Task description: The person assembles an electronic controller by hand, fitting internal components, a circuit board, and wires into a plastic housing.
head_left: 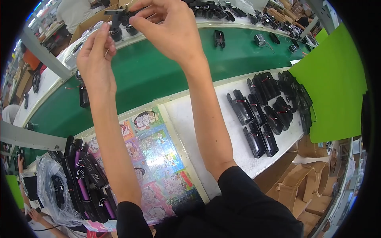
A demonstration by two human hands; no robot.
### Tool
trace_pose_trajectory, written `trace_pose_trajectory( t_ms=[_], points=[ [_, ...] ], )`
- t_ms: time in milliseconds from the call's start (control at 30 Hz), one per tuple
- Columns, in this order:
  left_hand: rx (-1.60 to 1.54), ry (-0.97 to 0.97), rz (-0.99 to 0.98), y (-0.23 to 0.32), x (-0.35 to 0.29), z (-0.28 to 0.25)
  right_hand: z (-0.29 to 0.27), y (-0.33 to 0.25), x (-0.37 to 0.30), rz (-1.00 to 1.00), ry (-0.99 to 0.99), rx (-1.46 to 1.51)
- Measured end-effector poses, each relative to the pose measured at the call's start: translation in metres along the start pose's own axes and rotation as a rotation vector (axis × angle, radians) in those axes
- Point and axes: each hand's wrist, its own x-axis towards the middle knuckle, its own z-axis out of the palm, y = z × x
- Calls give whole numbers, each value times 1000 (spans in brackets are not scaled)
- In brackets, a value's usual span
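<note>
Both my arms reach over the green conveyor belt (143,75) to its far side. My left hand (95,57) is closed, thumb and forefinger pinched together; whatever lies in the pinch is too small to make out. Higher and to its right, my right hand (170,31) has its thumb and fingertips bent around the edge of a black plastic part (116,18). That part sits between the two hands, in front of other dark pieces, so its outline is partly lost. Below it, short black cylindrical parts (116,33) stand on the far ledge.
Black housings with red wires (242,107) lie in rows on the white table at right, beside a green panel (333,83). Dark housings and purple cells (82,186) are piled at left by a plastic bag (55,190). A black housing (219,38) rides the belt.
</note>
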Motion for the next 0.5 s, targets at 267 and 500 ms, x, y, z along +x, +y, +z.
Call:
trace_pose_trajectory(
  t_ms=[267,500],
  points=[
    [14,-40,-26,-3,-2,2,-3,-2,-1,2,6,-6],
    [12,-76,-30,-4,-2,2,-5,0,0,-17,8,20]
  ],
)
